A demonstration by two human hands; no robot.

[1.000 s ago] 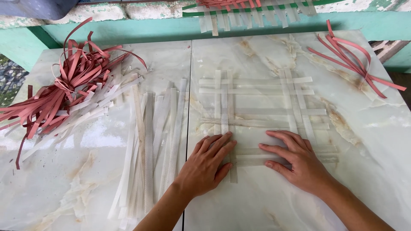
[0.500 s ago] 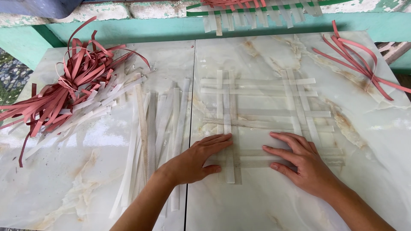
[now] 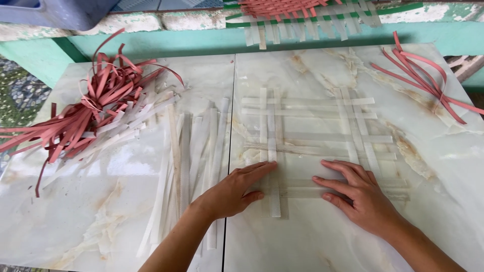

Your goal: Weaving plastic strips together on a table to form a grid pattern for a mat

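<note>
Left hand (image 3: 234,191) lies flat, open, on the weave (image 3: 317,146) at 7 o'clock; right hand (image 3: 360,196) flat, open, at 5 o'clock.

We take this for a home craft workspace, likely a porch or open-sided room. Evidence: a marble-patterned tabletop (image 3: 101,221) strewn with weaving stock, a heap of red strips (image 3: 96,106) far left, loose pale strips (image 3: 194,146) at centre, more red strips (image 3: 423,75) far right. A green painted ledge (image 3: 201,40) with chipped masonry runs along the far edge, a half-woven mat (image 3: 302,15) resting on it.
</note>
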